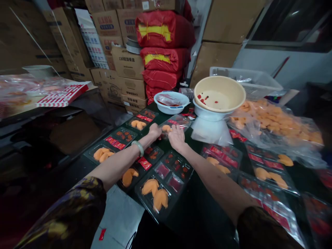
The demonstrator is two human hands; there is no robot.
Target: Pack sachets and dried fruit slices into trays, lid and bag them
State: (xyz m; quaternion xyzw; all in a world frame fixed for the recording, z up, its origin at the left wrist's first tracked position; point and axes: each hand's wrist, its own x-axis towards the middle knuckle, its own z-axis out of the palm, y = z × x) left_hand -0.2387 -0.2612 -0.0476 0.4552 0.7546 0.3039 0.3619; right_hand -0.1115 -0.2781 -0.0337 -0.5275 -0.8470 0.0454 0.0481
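My left hand (155, 131), with a pale green bangle on its wrist, is closed on the near left side of a clear plastic tray (181, 121). On the tray's near side my right hand (177, 139) is closed too, its bent fingers pressed against the plastic. Between the hands shows an orange folded piece like a fortune cookie (166, 128); red packets lie behind it. Closer to me, an open compartment tray (166, 186) holds fortune cookies (155, 193), dark red packets and small reddish pieces. Similar filled trays lie left and right of my forearms.
Behind the tray stand a light blue basin (171, 110) and a cream bowl (220, 93) on another basin. A clear bag of orange cookies (280, 124) lies at right. Stacked cartons (128, 62) and red bundles (164, 31) rise at the back.
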